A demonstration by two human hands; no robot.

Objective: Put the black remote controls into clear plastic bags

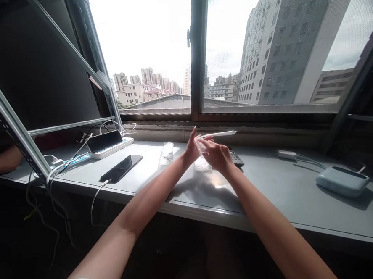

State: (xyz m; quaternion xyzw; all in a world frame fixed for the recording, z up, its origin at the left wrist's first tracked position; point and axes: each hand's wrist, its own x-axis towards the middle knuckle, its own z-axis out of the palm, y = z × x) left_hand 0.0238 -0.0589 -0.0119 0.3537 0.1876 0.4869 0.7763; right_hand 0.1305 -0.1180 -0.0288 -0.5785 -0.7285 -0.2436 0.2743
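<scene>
Our desk (272, 197) runs right past a blue case (342, 181); its near edge passes beneath our forearms. Mid-desk, our right hand (217, 155) pinches clear, crinkled plastic (201, 147) above the surface. Our left hand (192, 149) meets it, thumb raised apart; whether its fingers grip, we cannot tell. Left, a clear packet (166, 153) lies flat, contents unclear.

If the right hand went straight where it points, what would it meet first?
Probably the left hand, just ahead of the right hand; depth is unclear, so they may already touch.
</scene>
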